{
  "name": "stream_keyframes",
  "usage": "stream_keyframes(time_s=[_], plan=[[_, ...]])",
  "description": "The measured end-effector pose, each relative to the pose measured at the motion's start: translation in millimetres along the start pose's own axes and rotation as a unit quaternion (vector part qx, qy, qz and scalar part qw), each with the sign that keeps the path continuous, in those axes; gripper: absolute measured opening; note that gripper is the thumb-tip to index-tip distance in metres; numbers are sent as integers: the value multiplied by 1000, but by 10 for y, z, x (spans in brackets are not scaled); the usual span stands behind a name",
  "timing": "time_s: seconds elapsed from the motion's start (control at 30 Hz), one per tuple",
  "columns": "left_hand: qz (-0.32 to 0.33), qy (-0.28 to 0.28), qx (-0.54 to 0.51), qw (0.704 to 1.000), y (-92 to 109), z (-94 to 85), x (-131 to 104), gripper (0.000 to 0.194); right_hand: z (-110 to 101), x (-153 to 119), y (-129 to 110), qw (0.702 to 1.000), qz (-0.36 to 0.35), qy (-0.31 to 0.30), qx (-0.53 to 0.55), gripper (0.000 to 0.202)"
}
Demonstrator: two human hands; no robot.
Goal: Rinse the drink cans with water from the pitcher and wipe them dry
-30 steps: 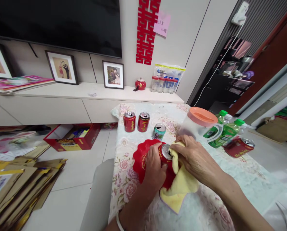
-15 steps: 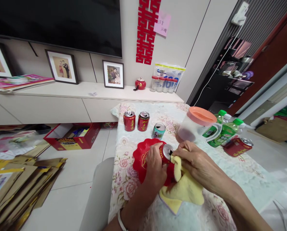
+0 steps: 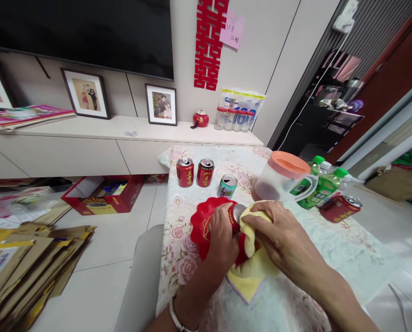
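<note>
My left hand is wrapped around a red drink can, tilted with its top toward the right. In my right hand a yellow cloth is bunched and pressed against the can's top, covering part of it. The cloth's lower end hangs down onto the table. Beneath my left hand lies a red scalloped plate, partly hidden. Just beyond it stand a small teal can and two upright red cans, one on the left and another beside it, all with opened tops.
A pitcher with an orange lid stands at the right of the flowered tablecloth. Green-capped bottles and a tipped red can are beyond it. On the floor at left are a red box and flattened cardboard.
My right hand has brought the yellow cloth up and over the can's top, its fingers now spread more across it. My left hand keeps its hold on the can.
</note>
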State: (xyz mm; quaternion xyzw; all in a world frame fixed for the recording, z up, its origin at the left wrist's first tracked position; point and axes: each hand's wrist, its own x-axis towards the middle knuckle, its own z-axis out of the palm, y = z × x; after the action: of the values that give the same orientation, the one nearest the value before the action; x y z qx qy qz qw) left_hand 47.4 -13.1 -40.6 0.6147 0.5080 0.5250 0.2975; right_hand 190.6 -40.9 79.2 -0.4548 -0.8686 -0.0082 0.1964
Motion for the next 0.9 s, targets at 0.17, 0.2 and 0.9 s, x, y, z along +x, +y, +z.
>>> stream_keyframes(time_s=[0.17, 0.2, 0.9], plan=[[5, 7, -14, 1000, -28, -2, 7, 58, 150, 36, -12, 999, 6, -10, -51, 38], [2, 4, -19, 1000, -40, -6, 9, 60, 177, 23, 9, 999, 1, -2, -53, 39], [-69, -30, -237, 969, 57, -75, 63, 78, 716, -135, 442, 890, 146, 276, 333, 35]])
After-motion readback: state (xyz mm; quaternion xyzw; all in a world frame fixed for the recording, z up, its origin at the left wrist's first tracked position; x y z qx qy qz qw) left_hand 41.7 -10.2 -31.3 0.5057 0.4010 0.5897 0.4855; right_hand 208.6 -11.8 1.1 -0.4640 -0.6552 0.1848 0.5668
